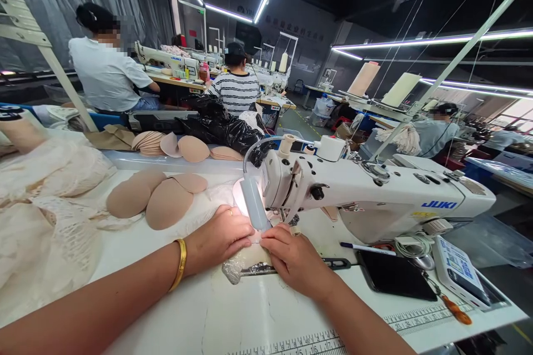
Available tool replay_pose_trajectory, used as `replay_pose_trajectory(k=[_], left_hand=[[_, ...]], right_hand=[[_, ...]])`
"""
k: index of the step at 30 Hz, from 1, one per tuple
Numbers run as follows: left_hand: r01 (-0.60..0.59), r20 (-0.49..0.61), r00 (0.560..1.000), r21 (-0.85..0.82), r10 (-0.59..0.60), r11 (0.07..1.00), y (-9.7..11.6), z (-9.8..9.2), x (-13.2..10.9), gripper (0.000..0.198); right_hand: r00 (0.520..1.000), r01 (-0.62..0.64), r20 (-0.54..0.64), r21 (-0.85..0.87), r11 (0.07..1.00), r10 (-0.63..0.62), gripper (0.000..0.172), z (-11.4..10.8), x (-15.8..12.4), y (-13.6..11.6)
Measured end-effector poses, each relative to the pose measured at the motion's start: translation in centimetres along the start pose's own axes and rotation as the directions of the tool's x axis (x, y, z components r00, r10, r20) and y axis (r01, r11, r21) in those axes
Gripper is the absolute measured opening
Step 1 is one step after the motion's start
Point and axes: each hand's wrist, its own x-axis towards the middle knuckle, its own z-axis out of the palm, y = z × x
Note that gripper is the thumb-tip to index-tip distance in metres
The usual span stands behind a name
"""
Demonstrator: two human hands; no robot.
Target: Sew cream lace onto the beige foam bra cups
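Note:
Both hands meet in front of the needle area of a white sewing machine (391,194). My left hand (219,236), with a gold bangle at the wrist, has its fingers closed on the edge of a pale fabric piece (256,237). From the other side, my right hand (293,258) pinches the same piece between thumb and fingers. A grey lamp head (255,203) hangs just above the fingertips and hides part of the stitching spot. Left of my left hand, beige oval pads (169,203) lie beside cream lace fabric (66,233).
Stacked pads (149,143) and a black plastic bag (233,127) lie behind. At the right are a pen (368,248), a dark phone (395,275) and a white box (462,272). Several people sit at machines beyond. A ruler strip (308,343) runs along the near edge.

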Motion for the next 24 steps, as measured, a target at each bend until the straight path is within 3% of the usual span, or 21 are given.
replay_pose_trajectory(k=[10, 20, 22, 24], left_hand=[[0.005, -0.038, 0.999, -0.047, -0.007, 0.999, -0.6, -0.2, 0.1, 0.022], [0.035, -0.174, 0.985, 0.085, -0.02, 0.996, -1.0, -0.3, 0.4, 0.022], [0.06, -0.187, 0.981, 0.075, -0.045, 0.995, -1.2, -0.4, 0.4, 0.023], [0.078, -0.204, 0.977, 0.051, -0.066, 0.996, -1.1, -0.6, -0.2, 0.026]], right_hand=[[0.999, -0.052, 0.004, -0.001, 0.999, 0.052, 0.038, 0.3, -0.1, 0.0], [0.999, -0.049, -0.013, 0.024, 0.999, 0.049, 0.036, 0.6, -0.4, 0.4], [0.998, -0.054, -0.026, 0.058, 0.997, 0.055, 0.033, 0.5, -0.5, 0.1], [0.99, -0.134, -0.025, 0.168, 0.977, 0.14, 0.027, 0.4, -0.3, -0.9]])
